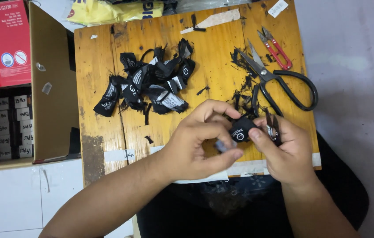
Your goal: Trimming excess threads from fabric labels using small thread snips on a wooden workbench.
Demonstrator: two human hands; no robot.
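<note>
Both hands pinch black label point(240, 130) btwn fingertips: left hand point(200, 141), right hand point(284, 152) w/ snips point(271, 128).

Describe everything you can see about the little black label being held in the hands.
The black label is a small woven fabric tag, folded over, with a white round logo and white lettering on its face. It is held above the front edge of the wooden board, pinched between the left hand and the thumb of the right hand. The right hand also holds small thread snips just beside it. Its underside is hidden.
</note>
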